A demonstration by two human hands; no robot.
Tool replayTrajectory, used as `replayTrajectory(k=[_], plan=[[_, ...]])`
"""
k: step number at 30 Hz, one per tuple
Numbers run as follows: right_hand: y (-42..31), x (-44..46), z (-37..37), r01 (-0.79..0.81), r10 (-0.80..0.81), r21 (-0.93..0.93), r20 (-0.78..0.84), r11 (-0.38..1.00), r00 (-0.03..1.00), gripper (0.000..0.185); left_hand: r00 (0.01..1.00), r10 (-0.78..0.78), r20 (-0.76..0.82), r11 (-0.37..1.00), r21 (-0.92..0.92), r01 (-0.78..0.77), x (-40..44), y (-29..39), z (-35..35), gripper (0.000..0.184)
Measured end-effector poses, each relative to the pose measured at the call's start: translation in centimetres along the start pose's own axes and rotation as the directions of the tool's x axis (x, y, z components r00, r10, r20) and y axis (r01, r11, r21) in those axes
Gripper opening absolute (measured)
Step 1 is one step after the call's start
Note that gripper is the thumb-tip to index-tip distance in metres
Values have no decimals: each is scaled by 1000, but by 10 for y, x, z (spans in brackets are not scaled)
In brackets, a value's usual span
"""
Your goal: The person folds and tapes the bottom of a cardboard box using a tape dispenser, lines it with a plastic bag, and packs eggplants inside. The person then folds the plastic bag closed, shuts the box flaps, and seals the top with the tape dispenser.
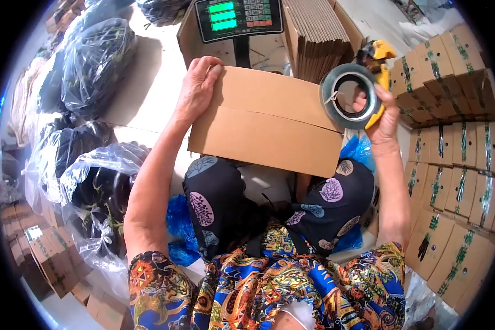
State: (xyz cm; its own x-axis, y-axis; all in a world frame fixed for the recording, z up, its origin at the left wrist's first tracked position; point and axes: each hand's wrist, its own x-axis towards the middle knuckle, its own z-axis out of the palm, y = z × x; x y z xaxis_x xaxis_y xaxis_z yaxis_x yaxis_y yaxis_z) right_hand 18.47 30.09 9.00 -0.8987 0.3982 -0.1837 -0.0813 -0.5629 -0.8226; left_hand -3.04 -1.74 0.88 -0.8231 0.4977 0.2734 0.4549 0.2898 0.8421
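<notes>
Over my lap, my right hand [384,124] is closed around the yellow tape dispenser [380,55], with some of its fingers showing through the open middle of the tape roll [326,99]. My left hand [199,91] has its fingers bent over the upper left corner of the cardboard box [264,124]; I can't tell how firmly it grips there. The box lies lengthwise across, above my knees, its flaps meeting in a long seam that runs towards the roll, which overlaps the box's right end in my view. Below it are my dark patterned trousers [214,201], with blue plastic [181,234] beside them, and my colourful shirt [258,291]. Beyond the box stands a scale display [239,19] with green lit panels, and to its right a bundle of flat cardboard [319,47]. Off to my right, boxes with green tape [435,69] are piled high. Off to my left sit a filled clear bag [96,66] and, nearer me, an open bag [102,159] of dark, glossy vegetables [118,190] with green stems.
</notes>
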Motion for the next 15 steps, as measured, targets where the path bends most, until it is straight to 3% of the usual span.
replayTrajectory(k=[4,6,7,9,10,12,13,15], plan=[[-34,-25,60,224,-190,-316,134,922,973,43,1000,-26,-12,1000,5,26,5,-4,3,22],[-38,-37,94,233,-180,-500,154,834,972,52,1000,-23,-20,1000,5,23,5,-5,3,22],[-23,-37,109,333,-300,-594,157,733,941,52,1000,-14,-25,1000,6,15,5,-5,3,22],[-1,-21,112,452,-297,-784,351,425,888,52,999,7,-38,1000,11,-7,4,-7,4,22],[7,-9,110,507,-138,-833,488,222,862,52,999,8,-41,1000,15,-7,2,-6,5,21],[25,-3,121,459,-71,-870,454,180,888,47,998,15,-57,1000,26,-13,2,-1,6,20],[22,-3,132,485,-87,-824,482,293,872,50,997,20,-72,1000,24,-18,3,-4,8,20],[25,-6,133,508,-86,-824,504,252,859,50,998,6,-65,999,32,-4,2,-2,6,21]])
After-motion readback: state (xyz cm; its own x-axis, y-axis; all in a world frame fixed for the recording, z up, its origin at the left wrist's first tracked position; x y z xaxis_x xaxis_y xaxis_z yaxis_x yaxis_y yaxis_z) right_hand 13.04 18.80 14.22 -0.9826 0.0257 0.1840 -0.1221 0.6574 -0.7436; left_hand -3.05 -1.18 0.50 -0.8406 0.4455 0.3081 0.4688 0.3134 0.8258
